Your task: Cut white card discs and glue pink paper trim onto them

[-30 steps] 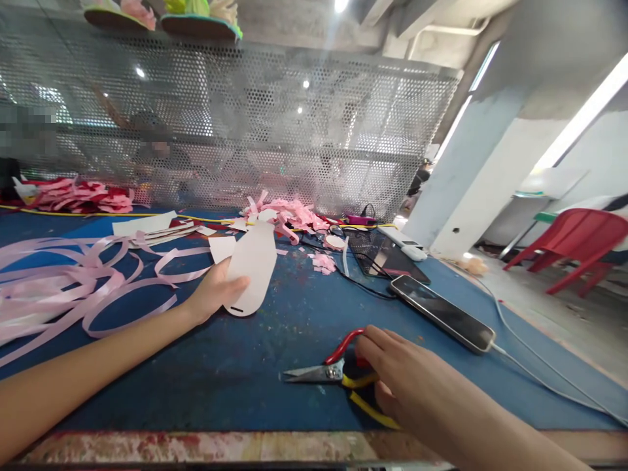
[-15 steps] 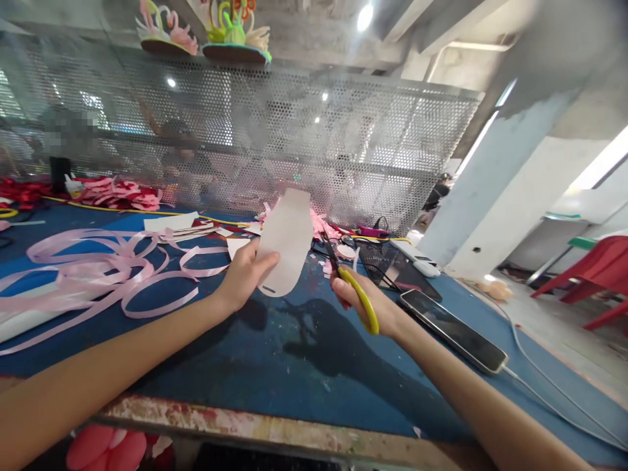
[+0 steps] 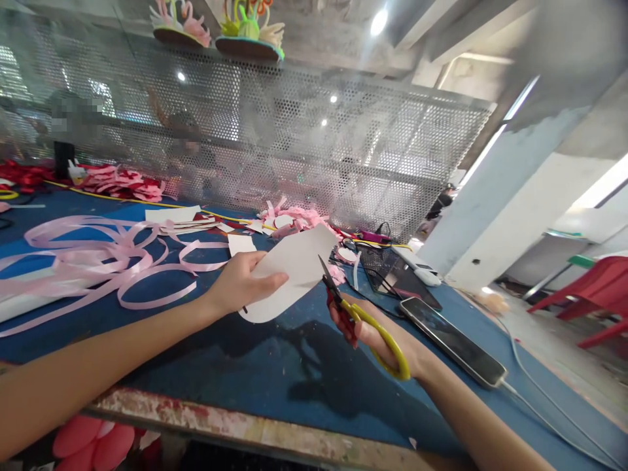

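Note:
My left hand pinches a white card cutout with a rounded lower end, its thumb flat across the face. A small dark slot shows near the card's lower left edge, beside my fingers. In my right hand is a pair of scissors with yellow handles and dark blades. The blades are parted slightly, with their tips at the card's right edge; whether they touch it I cannot tell. Both hands are above the blue tabletop.
Loops of pink ribbon spread over the left side. White card pieces and pink scraps lie toward the back, before a perforated metal screen. A phone with a cable lies right of my right hand.
The card has tilted over to the right and come lower. My right hand has moved down and a little right, and the scissors' blades now point up and left at the card's edge.

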